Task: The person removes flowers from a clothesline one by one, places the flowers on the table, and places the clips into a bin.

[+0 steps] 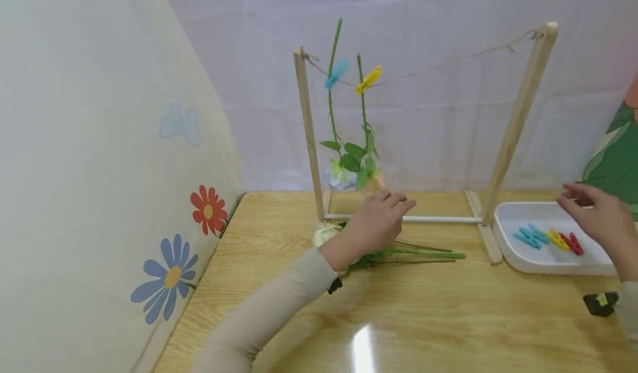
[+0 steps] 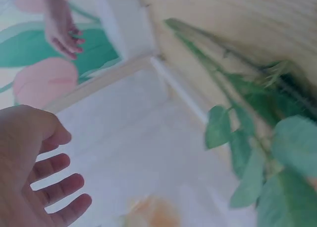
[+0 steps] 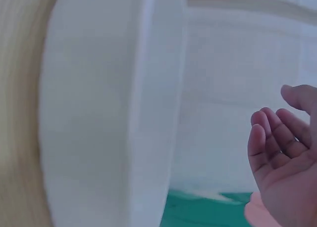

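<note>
My left hand (image 1: 376, 223) hovers above flowers lying on the table, its fingers relaxed and holding nothing. Under it show a white rose (image 1: 326, 233) and several stems (image 1: 428, 255). Just behind the hand, two flowers hang head down from a twine line (image 1: 438, 67): a pale blue one (image 1: 340, 178) by a blue clothespin (image 1: 336, 74), a peach one (image 1: 377, 179) by a yellow clothespin (image 1: 369, 80). My right hand (image 1: 600, 218) is over a white tray (image 1: 548, 266), fingers loosely bent, nothing in them. In the tray lie blue (image 1: 530, 235), yellow (image 1: 555, 240) and red clothespins (image 1: 572, 244).
Two wooden posts (image 1: 520, 118) carry the twine, joined low down by a white rod (image 1: 441, 219). A pale cloth (image 1: 423, 129) stands behind the frame. On the left is a panel with printed flowers (image 1: 171, 276). The wooden table (image 1: 448, 317) stretches in front.
</note>
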A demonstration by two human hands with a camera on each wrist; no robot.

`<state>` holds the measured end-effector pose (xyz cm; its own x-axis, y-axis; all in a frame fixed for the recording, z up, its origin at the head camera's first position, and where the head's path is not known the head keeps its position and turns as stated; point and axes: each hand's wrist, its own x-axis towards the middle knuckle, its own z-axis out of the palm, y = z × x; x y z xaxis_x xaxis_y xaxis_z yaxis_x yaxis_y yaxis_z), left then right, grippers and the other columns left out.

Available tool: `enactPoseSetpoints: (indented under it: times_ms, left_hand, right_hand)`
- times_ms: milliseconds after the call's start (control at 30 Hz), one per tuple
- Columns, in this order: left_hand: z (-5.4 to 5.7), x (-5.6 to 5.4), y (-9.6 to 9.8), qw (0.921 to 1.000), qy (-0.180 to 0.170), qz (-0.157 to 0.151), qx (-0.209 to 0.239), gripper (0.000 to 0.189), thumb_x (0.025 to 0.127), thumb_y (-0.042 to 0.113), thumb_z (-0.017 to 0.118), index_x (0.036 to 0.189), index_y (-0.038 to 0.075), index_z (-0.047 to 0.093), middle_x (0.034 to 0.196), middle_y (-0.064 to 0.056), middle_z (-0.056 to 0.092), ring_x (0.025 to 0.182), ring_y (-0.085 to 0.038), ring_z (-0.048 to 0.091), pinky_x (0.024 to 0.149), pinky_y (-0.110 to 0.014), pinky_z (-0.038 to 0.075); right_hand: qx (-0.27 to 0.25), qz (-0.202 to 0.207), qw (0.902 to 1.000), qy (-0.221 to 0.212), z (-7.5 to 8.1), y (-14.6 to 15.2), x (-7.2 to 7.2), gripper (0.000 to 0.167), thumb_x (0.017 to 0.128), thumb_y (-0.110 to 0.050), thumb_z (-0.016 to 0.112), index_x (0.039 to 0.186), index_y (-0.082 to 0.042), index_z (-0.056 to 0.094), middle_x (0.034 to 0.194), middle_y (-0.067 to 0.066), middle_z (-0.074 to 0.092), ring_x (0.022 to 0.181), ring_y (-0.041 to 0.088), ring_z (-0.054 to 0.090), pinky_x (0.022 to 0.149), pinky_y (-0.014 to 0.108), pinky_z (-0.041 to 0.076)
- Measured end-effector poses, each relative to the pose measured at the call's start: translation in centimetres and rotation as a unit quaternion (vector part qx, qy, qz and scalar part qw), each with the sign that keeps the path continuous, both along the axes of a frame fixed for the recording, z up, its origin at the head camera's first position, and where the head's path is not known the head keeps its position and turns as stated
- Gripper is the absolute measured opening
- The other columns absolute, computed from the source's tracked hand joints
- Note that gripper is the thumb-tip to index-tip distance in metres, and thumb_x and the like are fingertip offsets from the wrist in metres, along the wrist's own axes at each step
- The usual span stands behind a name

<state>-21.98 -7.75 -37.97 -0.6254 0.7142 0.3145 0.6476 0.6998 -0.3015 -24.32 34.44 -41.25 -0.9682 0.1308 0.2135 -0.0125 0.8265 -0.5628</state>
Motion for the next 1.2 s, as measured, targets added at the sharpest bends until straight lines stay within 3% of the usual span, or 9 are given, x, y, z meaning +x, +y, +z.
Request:
enactPoseSetpoints:
  times_ms: [100, 200, 333, 433, 567, 633, 700, 900, 1200]
  left_hand:
    - [1.6, -0.2, -1.0, 0.9961, 0.016, -0.02, 0.085, 0.043, 0.098, 0.016, 0.062, 0.14, 0.01, 0.057, 0.132, -0.006, 0.062, 0.116, -0.023, 0.061, 0.094, -0.032, 0.055]
    - [2.9, -0.7, -2.0, 0.9852, 0.029, -0.033, 0.166, 0.043, 0.097, 0.014, 0.065, 0.139, 0.005, 0.057, 0.133, -0.01, 0.062, 0.119, -0.027, 0.059, 0.103, -0.037, 0.051]
    - [4.1, -1.3, -3.3, 0.9695, 0.041, -0.021, 0.241, 0.045, 0.096, 0.012, 0.066, 0.139, 0.003, 0.055, 0.134, -0.014, 0.06, 0.121, -0.031, 0.057, 0.099, -0.037, 0.054]
    - [4.8, -1.5, -4.1, 0.9585, 0.042, -0.011, 0.282, 0.047, 0.095, 0.01, 0.067, 0.139, 0.001, 0.054, 0.137, -0.017, 0.058, 0.124, -0.033, 0.055, 0.096, -0.037, 0.056]
    - [5.3, -2.1, -4.7, 0.9439, 0.045, -0.019, 0.327, 0.05, 0.093, 0.006, 0.069, 0.139, -0.003, 0.053, 0.14, -0.02, 0.056, 0.128, -0.034, 0.054, 0.107, -0.037, 0.05]
    - [5.6, -2.5, -4.8, 0.9364, 0.047, -0.03, 0.346, 0.05, 0.092, 0.004, 0.068, 0.139, -0.005, 0.052, 0.14, -0.022, 0.056, 0.13, -0.035, 0.054, 0.112, -0.036, 0.046]
    - [6.0, -2.9, -4.7, 0.928, 0.045, -0.04, 0.368, 0.051, 0.092, 0.003, 0.066, 0.139, -0.007, 0.05, 0.141, -0.022, 0.056, 0.131, -0.035, 0.053, 0.113, -0.036, 0.044]
    - [7.5, -4.1, -4.3, 0.8968, -0.005, -0.023, 0.442, 0.055, 0.095, 0.004, 0.063, 0.146, -0.006, 0.044, 0.145, -0.021, 0.053, 0.129, -0.034, 0.056, 0.104, -0.037, 0.053]
    - [9.4, -5.5, -3.6, 0.8295, -0.1, 0.008, 0.549, 0.062, 0.096, 0.007, 0.061, 0.153, 0.003, 0.036, 0.151, -0.015, 0.05, 0.131, -0.032, 0.056, 0.105, -0.036, 0.052]
  right_hand:
    - [-0.046, 0.003, 0.9989, 0.011, 1.4, -1.3, 0.2, 0.062, 0.107, -0.042, 0.046, 0.147, 0.006, 0.045, 0.127, 0.029, 0.058, 0.104, 0.035, 0.057, 0.067, 0.024, 0.046]
    - [-0.123, 0.009, 0.9921, 0.026, 2.9, -2.8, 0.4, 0.064, 0.104, -0.047, 0.049, 0.149, -0.002, 0.047, 0.116, -0.003, 0.066, 0.093, 0.006, 0.058, 0.064, 0.008, 0.041]
    - [-0.239, 0.052, 0.9658, 0.086, 5.1, -5.0, 0.5, 0.051, 0.102, -0.036, 0.058, 0.145, -0.009, 0.056, 0.102, -0.032, 0.059, 0.086, -0.01, 0.059, 0.072, 0.001, 0.046]
    - [-0.362, 0.138, 0.9088, 0.155, 6.7, -7.1, 0.4, 0.037, 0.1, -0.016, 0.063, 0.135, -0.005, 0.063, 0.105, -0.019, 0.071, 0.088, 0.0, 0.067, 0.075, 0.007, 0.052]
    - [-0.511, 0.275, 0.787, 0.211, 8.7, -9.7, 0.0, 0.031, 0.097, 0.005, 0.061, 0.127, 0.013, 0.062, 0.108, 0.007, 0.076, 0.089, 0.016, 0.073, 0.077, 0.018, 0.058]
    - [-0.534, 0.311, 0.756, 0.217, 9.7, -11.0, -0.2, 0.031, 0.096, 0.009, 0.059, 0.126, 0.019, 0.058, 0.109, 0.012, 0.075, 0.089, 0.02, 0.073, 0.077, 0.021, 0.059]
    - [-0.546, 0.335, 0.7364, 0.216, 10.8, -12.3, -0.5, 0.031, 0.096, 0.01, 0.058, 0.126, 0.021, 0.057, 0.11, 0.015, 0.075, 0.09, 0.022, 0.073, 0.078, 0.023, 0.06]
    - [-0.526, 0.337, 0.7494, 0.22, 13.5, -16.4, -2.1, 0.029, 0.094, 0.006, 0.065, 0.123, 0.012, 0.065, 0.111, 0.012, 0.074, 0.09, 0.02, 0.073, 0.078, 0.023, 0.06]
    - [-0.572, 0.341, 0.7212, 0.191, 16.3, -21.0, -4.2, 0.025, 0.095, 0.002, 0.066, 0.119, 0.004, 0.069, 0.109, 0.012, 0.074, 0.086, 0.02, 0.073, 0.077, 0.026, 0.061]
